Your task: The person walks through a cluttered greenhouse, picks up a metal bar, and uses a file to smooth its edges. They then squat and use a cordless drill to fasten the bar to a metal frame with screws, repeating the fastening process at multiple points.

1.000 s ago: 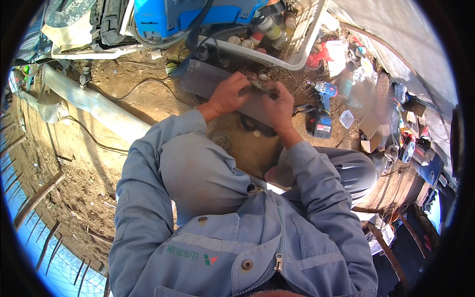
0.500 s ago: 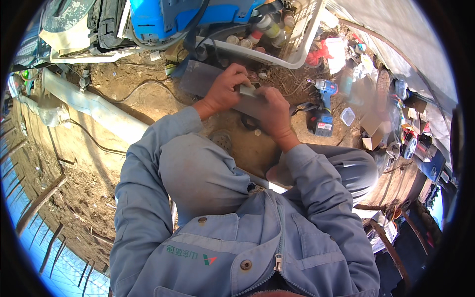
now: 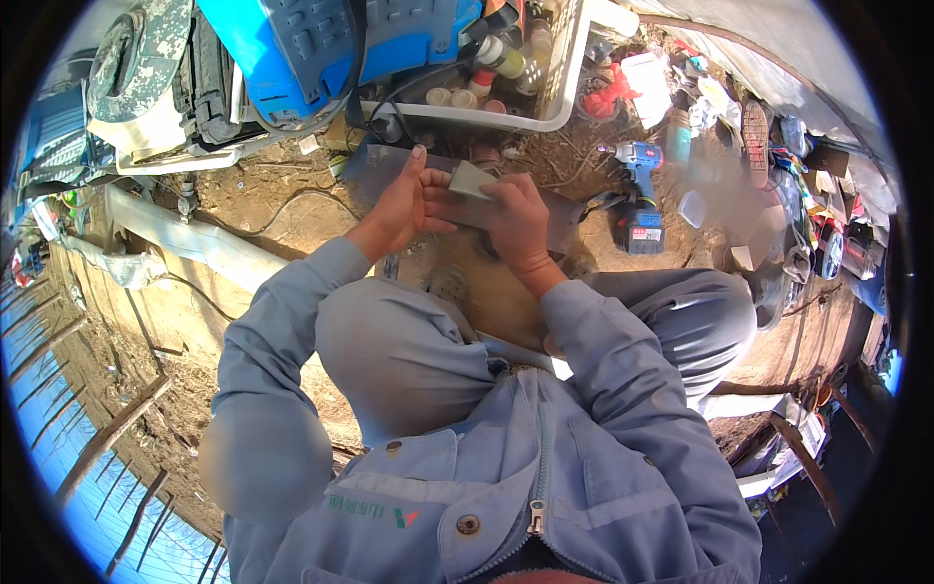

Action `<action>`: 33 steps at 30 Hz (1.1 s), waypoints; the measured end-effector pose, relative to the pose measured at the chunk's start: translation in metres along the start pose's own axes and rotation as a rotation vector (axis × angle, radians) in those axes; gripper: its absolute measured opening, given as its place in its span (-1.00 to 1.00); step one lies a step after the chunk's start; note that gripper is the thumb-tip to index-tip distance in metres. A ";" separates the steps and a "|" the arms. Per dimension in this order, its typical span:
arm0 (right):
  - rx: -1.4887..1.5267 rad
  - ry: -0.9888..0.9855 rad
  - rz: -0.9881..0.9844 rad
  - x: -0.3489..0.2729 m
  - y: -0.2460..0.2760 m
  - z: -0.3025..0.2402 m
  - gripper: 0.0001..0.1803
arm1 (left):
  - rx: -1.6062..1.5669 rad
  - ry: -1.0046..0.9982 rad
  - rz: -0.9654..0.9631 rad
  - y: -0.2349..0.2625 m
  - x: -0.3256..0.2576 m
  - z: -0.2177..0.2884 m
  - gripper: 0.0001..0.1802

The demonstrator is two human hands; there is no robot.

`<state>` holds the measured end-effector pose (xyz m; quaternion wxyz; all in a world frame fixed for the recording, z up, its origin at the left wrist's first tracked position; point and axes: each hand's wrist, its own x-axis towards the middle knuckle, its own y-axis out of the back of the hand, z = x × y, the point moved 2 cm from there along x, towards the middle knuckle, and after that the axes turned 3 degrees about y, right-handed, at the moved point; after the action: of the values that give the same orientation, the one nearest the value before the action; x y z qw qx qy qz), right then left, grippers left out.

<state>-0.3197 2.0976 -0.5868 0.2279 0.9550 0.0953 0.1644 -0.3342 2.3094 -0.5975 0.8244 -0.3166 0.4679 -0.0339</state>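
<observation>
My right hand (image 3: 519,222) grips a small pale green, flat rectangular piece (image 3: 471,180) by its right side, between thumb and fingers. My left hand (image 3: 401,202) is open beside it, palm turned inward, thumb pointing up and fingers stretched toward the piece. Whether those fingertips touch the piece, I cannot tell. Under both hands lies a dark grey flat board (image 3: 561,222), partly hidden by them. It slants from the upper left to the lower right, in front of my bent knees.
A white plastic crate (image 3: 559,117) with several jars stands beyond the board, beside a blue plastic case (image 3: 389,49). At the right lie a blue cordless driver (image 3: 637,190) and a small clear dish (image 3: 692,208). A pale flattened hose (image 3: 199,234) runs along the left; clutter fills the far right.
My left hand has let go of the pale green piece and opened, shifting left and slightly down. The right hand keeps the piece, now more fully in sight. The whole view has shifted slightly.
</observation>
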 end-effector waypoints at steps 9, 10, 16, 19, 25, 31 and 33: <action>0.078 0.010 0.176 -0.011 0.009 -0.012 -0.66 | 0.621 -0.187 0.310 -0.027 -0.011 0.032 -0.79; 0.129 -0.125 0.149 -0.009 0.015 -0.003 -0.66 | 0.699 -0.197 0.305 -0.030 -0.007 0.036 -0.79; 0.202 -0.375 0.061 0.014 0.004 0.047 -0.58 | 0.971 -0.173 0.313 -0.055 0.018 0.038 -0.79; 0.148 -0.334 0.011 0.013 -0.004 0.061 -0.63 | 0.955 -0.140 0.359 -0.060 0.021 0.034 -0.78; 0.123 -0.438 -0.006 0.011 -0.004 0.069 -0.84 | 0.704 -0.090 0.452 -0.066 0.022 0.013 -0.73; 0.127 -0.353 0.102 0.009 -0.008 0.067 -0.89 | 0.575 -0.097 0.550 -0.062 0.033 -0.012 -0.81; 0.139 -0.352 0.104 0.007 -0.009 0.070 -0.89 | 0.552 -0.122 0.580 -0.056 0.041 -0.020 -0.81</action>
<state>-0.2891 2.0794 -0.6480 0.1657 0.9860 0.0158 -0.0004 -0.3135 2.2399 -0.6046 0.8800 0.0604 0.4614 0.0949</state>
